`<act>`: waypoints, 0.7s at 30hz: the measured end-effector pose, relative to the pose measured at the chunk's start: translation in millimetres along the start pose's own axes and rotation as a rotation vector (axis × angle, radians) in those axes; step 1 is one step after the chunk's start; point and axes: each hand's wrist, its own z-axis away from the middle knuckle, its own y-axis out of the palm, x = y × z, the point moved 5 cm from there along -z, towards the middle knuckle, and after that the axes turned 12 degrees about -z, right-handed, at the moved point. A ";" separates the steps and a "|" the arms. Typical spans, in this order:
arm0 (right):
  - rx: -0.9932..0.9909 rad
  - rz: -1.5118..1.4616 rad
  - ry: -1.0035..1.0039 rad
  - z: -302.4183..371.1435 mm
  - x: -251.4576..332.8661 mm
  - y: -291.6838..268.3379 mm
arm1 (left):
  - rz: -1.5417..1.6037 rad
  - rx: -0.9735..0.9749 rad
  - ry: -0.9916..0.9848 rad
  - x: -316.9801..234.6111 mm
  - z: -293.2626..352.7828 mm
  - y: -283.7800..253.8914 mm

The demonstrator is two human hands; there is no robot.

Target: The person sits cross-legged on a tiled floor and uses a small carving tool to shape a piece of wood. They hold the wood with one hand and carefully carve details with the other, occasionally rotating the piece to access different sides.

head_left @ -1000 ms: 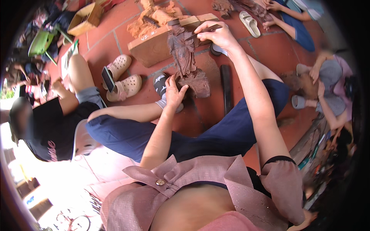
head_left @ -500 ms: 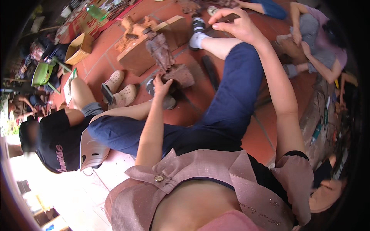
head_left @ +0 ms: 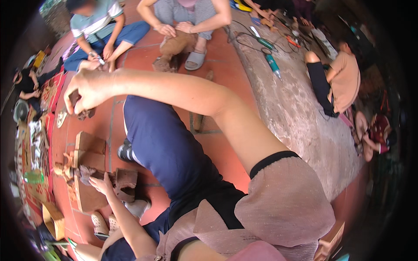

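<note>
A dark brown carved wooden figure point(head_left: 88, 174) lies tilted on its side at the lower left, its blocky base point(head_left: 126, 179) toward my legs. My left hand point(head_left: 102, 183) is closed on the figure just above the base. My right hand point(head_left: 89, 89) is raised above the floor beyond my knee, away from the figure. Between its thumb and bent fingers it pinches a small dark brown piece point(head_left: 75, 98), whose kind I cannot make out. Behind the figure stands a wooden block point(head_left: 90, 145), with a lighter orange-brown carving point(head_left: 64, 169) beside it.
Across from me a person holds a brown wooden carving point(head_left: 176, 45); another person point(head_left: 98, 28) sits to the left. Green power tools point(head_left: 273, 65) with cords lie on the concrete strip at right. Clogs point(head_left: 100, 224) and a wooden box point(head_left: 53, 221) are at lower left.
The view has swung to the right, so the figure now appears lower left and the concrete strip shows more. My left hand remains on the figure; my right still pinches the dark piece.
</note>
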 end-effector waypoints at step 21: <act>0.231 0.183 0.318 0.3 -170.0 103.0 | 0.060 0.028 -0.197 -38.7 19.2 -29.9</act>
